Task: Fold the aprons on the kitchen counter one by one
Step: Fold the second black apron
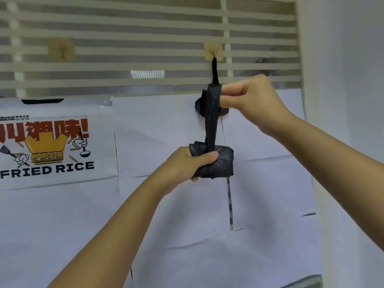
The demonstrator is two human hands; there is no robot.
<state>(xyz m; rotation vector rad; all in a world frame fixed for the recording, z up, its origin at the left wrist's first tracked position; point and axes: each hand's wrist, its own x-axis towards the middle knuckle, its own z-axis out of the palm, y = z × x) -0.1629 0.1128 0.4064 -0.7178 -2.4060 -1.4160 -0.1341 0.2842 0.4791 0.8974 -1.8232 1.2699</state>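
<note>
A rolled-up black apron (223, 163) is held in the air at the centre of the frame, in front of white paper sheets (166, 132) taped to the wall. The bundle is gripped by the left hand (187, 165), its thumb pressed across the front. A flat band of the same cloth runs up from the bundle and is pinched between thumb and fingers of the right hand (253, 100), right of centre and higher. Above that hand, a thin black strap (214, 69) is hung on an adhesive hook (213, 51) stuck to the slatted blind (124, 38). A second hook (61, 49) is seen at upper left, and a "FRIED RICE" poster (52, 146) at left.
</note>
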